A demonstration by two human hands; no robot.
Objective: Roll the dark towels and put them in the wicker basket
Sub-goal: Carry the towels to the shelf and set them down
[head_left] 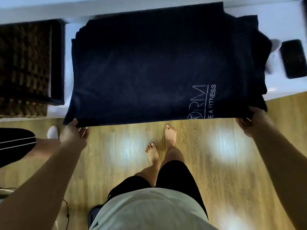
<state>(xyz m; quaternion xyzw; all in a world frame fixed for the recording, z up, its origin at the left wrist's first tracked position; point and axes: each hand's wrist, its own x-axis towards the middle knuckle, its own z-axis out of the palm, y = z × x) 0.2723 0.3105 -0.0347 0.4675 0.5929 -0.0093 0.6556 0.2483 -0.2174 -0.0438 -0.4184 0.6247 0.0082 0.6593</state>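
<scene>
A dark navy towel [149, 68] with white lettering near its right corner lies spread flat over a white table [282, 19], its near edge hanging past the table's front. My left hand [74, 133] grips the near left corner. My right hand [254, 120] grips the near right corner. More dark towels [259, 39] are piled under it at the right and back. The wicker basket [25, 63], dark brown with a dark inner lining, stands on the table at the left, apart from the towel.
A black phone-like object [294, 58] lies on the table at the right, with something white [274, 45] beside it. Another person's leg and white sock [53, 131] are at the left. My bare feet [169, 135] stand on a wooden floor.
</scene>
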